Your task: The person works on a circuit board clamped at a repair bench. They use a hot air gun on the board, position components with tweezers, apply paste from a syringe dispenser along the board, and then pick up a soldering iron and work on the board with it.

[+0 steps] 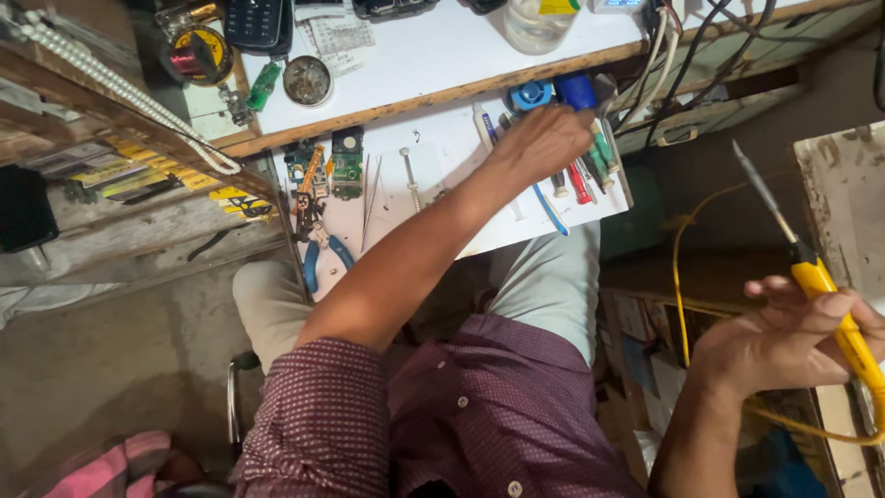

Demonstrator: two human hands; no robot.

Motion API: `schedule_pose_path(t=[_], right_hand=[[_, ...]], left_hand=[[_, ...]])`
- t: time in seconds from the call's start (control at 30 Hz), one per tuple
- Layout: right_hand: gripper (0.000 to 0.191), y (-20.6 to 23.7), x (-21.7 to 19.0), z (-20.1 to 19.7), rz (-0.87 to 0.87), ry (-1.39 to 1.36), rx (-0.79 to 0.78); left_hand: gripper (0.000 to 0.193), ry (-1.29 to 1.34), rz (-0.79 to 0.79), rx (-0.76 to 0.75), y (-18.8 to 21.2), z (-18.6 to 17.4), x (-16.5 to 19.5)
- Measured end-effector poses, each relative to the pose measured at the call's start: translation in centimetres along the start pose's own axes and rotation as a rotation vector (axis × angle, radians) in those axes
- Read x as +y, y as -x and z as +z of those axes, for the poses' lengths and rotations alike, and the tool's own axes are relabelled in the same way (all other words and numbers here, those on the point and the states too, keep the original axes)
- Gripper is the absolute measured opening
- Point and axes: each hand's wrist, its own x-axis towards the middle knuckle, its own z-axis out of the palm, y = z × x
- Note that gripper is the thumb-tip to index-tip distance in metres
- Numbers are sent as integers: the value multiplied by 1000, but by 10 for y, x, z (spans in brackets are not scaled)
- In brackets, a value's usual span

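White worktop, grey concrete floor

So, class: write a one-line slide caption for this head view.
Left hand reaches among screwdrivers on a white tray; right hand holds a yellow soldering iron.

Soldering iron in my right hand: yellow handle, yellow cord, grey metal tip. My shirt: maroon w/ small white dots. Trousers pale grey-green. Tray white. Near my left hand: red & green screwdriver handles, blue tape roll. Pliers: blue grips.
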Motion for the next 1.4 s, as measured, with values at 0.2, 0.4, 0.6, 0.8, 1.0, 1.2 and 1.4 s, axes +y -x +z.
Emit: schedule_pose_path(t=[0.2, 0.4, 0.6, 0.8, 1.0, 1.2, 1.4], right_hand=[[23, -1, 3, -1, -2, 36, -6], [23, 0, -5, 9, 15, 40, -27], [27, -5, -5, 14, 195, -120, 54], [25, -12, 0, 10, 260, -226, 116], [30, -16, 1, 6, 223, -151, 123], [32, -17, 5, -3, 206, -174, 115], [34, -12, 18, -15, 192, -162, 66]], left_hand=[[15, 3, 192, 52, -7, -6, -5], [17, -19, 149, -9, -9, -4, -6], [14, -31, 194, -24, -9, -5, -5], [15, -63, 187, -58, -7, 0, -7], [12, -126, 245, -48, 5, 6, -8], [15, 297, -19, -246, 13, -11, -2], [17, 725, -245, 226, 50, -34, 20]])
